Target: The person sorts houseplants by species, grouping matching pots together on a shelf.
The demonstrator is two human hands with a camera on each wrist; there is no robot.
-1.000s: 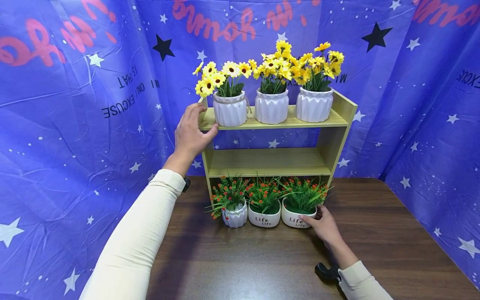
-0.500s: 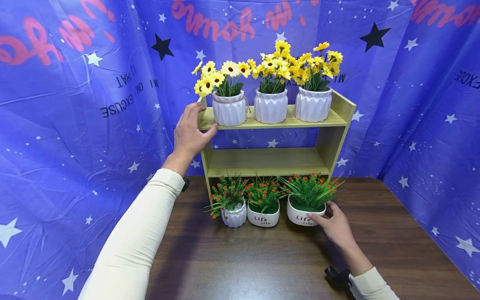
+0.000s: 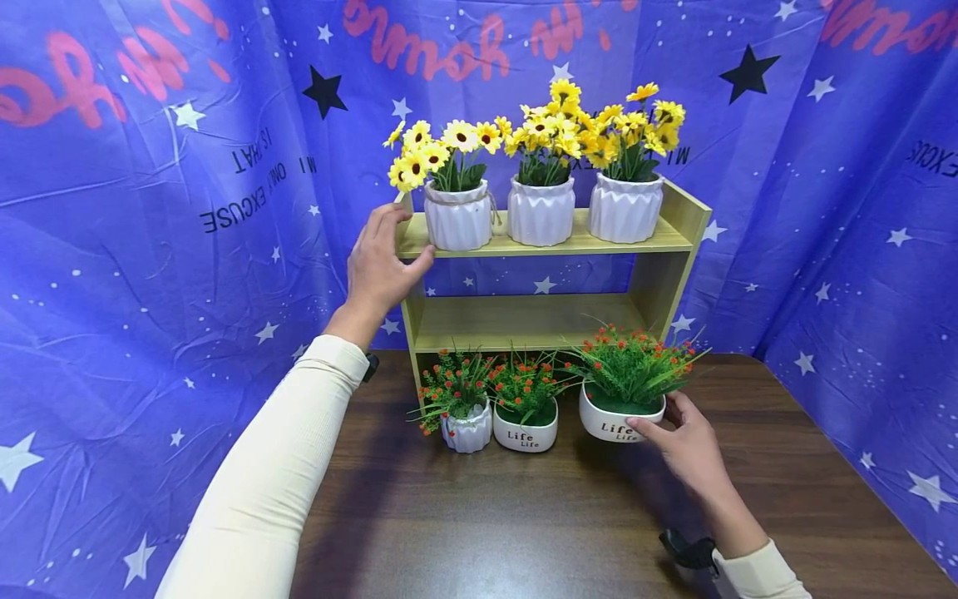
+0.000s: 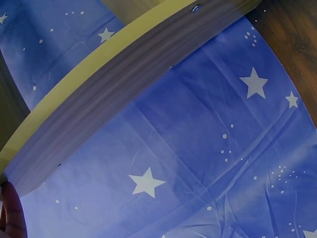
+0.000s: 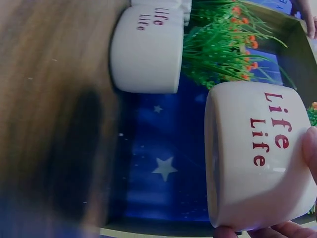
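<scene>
My right hand (image 3: 677, 437) grips a white pot marked "Life" (image 3: 619, 420) with green grass and red berries, lifted off the brown table and out in front of the shelf's right end. In the right wrist view the same pot (image 5: 255, 156) fills the right side, my fingertips (image 5: 277, 231) under it. My left hand (image 3: 380, 262) holds the left end of the wooden shelf unit (image 3: 674, 241) at its top board, thumb on the front edge. In the left wrist view only the shelf's side panel (image 4: 119, 94) and a bit of a finger show.
Three ribbed white pots of yellow flowers (image 3: 542, 170) line the top board. The middle board (image 3: 531, 323) is bare. Two more berry pots (image 3: 494, 408) stand on the table (image 3: 524, 524) under the shelf. Blue starred cloth (image 3: 150, 249) hangs all around.
My right hand has pulled the rightmost berry pot out from under the shelf, lifting it up and to the right. My left hand has stayed on the shelf.
</scene>
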